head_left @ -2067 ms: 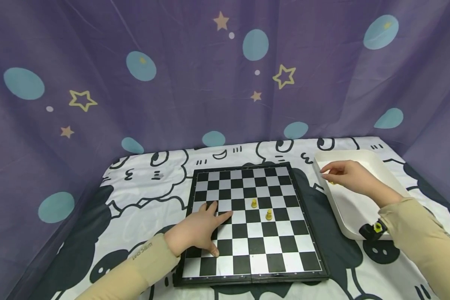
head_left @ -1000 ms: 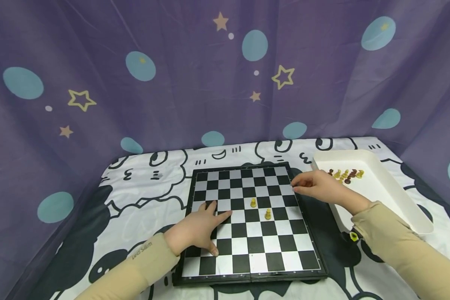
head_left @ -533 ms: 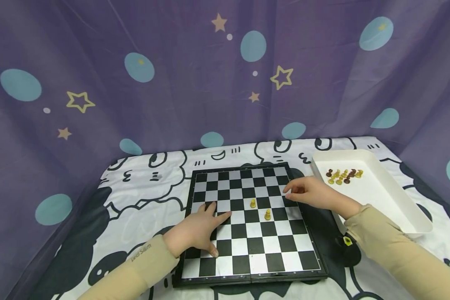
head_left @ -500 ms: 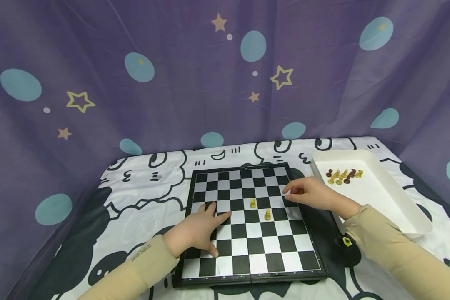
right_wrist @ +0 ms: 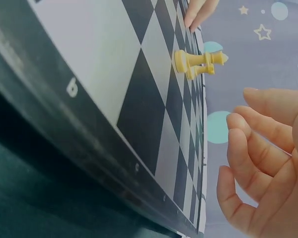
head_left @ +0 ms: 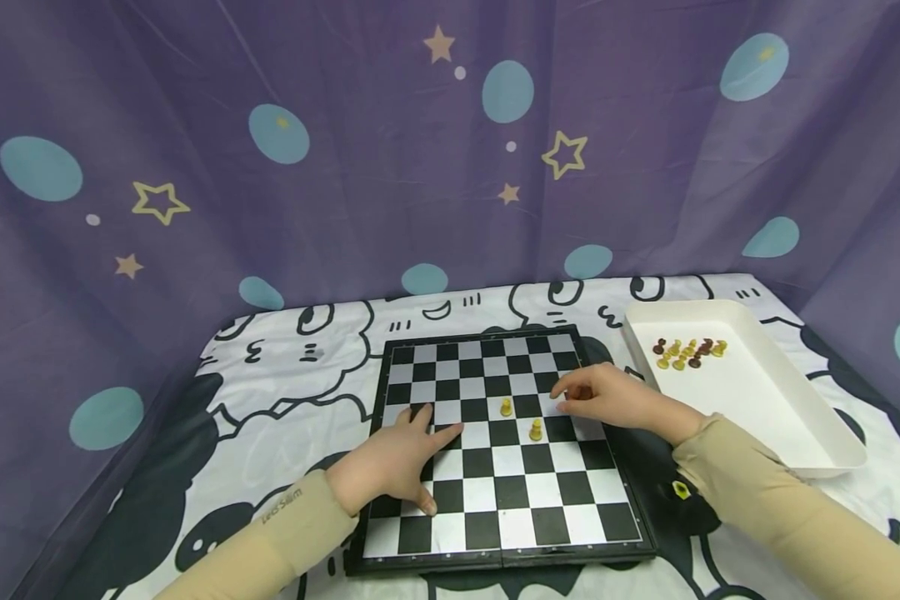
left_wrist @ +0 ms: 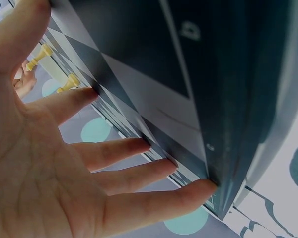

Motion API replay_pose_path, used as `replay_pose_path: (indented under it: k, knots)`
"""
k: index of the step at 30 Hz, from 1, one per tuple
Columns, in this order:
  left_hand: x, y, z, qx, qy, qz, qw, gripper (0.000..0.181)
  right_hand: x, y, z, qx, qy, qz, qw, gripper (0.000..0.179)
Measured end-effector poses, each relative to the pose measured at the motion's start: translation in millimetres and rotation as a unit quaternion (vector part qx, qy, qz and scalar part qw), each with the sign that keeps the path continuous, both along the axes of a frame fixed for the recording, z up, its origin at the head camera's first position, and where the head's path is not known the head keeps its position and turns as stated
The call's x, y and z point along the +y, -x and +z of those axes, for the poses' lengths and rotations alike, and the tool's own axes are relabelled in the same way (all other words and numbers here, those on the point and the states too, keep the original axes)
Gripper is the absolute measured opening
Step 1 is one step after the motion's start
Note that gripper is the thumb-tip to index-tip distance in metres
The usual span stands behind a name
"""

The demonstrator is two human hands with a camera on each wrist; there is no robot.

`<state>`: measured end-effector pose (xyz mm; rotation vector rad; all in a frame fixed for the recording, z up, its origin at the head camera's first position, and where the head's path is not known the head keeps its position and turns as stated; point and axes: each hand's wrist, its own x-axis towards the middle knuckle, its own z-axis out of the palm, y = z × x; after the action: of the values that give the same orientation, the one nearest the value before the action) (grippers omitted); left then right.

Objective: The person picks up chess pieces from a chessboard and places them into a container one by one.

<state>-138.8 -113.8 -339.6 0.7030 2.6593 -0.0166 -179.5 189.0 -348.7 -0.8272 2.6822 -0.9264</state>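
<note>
The black-framed chessboard [head_left: 480, 483] lies on the patterned cloth with two yellow chess pieces standing on it. One piece [head_left: 506, 407] is slightly farther back; the other piece [head_left: 536, 430], nearer the front right, shows a tall pointed top in the right wrist view [right_wrist: 201, 58]. My left hand [head_left: 390, 462] spreads its straight fingers over the board's left side, fingertips at its surface. Above the board's right edge hovers my right hand [head_left: 611, 397], fingers loosely bent and thumb apart from them. Nothing shows between those fingers in the right wrist view.
To the right of the board stands a white tray [head_left: 765, 417]. Several yellow chess pieces [head_left: 678, 363] and dark red ones [head_left: 694, 362] are grouped toward its back left. A purple curtain [head_left: 390, 208] hangs behind the table.
My right hand has moved left from over the tray to above the board's right side, uncovering the pieces in the tray. The left hand and both pieces on the board stay put.
</note>
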Motion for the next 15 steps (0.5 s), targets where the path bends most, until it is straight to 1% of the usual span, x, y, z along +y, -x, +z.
replay_pose_path:
  k: [6, 10, 15]
  knots:
    - [-0.8, 0.0, 0.5, -0.002, -0.002, 0.003, 1.0000, 0.102, -6.0, 0.1, 0.4, -0.016, 0.000, 0.007, 0.9998, 0.027]
    - [-0.8, -0.3, 0.1, -0.001, 0.000, -0.002, 1.0000, 0.104, -8.9, 0.2, -0.5, -0.028, -0.001, 0.011, 0.9995, 0.031]
    - [-1.4, -0.1, -0.6, 0.000, -0.001, -0.004, 1.0000, 0.105, -10.8, 2.4, -3.6, -0.028, 0.002, 0.028, 0.9992, 0.035]
